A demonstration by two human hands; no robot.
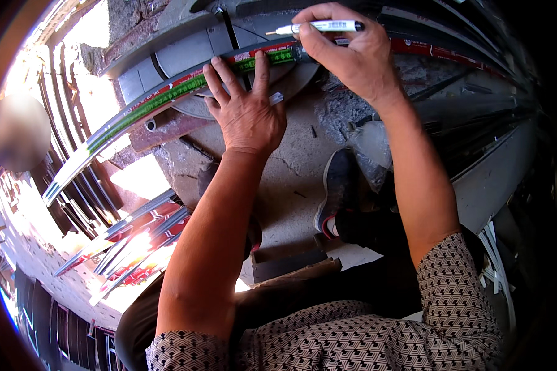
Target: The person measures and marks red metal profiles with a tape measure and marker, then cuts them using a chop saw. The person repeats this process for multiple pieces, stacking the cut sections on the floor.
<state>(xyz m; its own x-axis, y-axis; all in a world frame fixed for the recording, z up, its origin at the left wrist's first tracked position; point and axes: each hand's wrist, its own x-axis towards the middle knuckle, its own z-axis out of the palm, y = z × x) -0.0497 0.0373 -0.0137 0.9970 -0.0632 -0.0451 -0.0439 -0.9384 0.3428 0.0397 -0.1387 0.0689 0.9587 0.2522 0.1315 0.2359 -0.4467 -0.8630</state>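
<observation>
Here's the long red-and-green strip arcing from nine o'clock through twelve towards two, and just before twelve the left hand rests fingers on it, spread wide, seemingly to steady it. Over at one o'clock the right hand pinches a white marker, tip aimed towards nine, a grip apparently suited to fine control.

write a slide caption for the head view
Left hand spread on a long, labelled strip, right hand holding a marker near it.
</observation>
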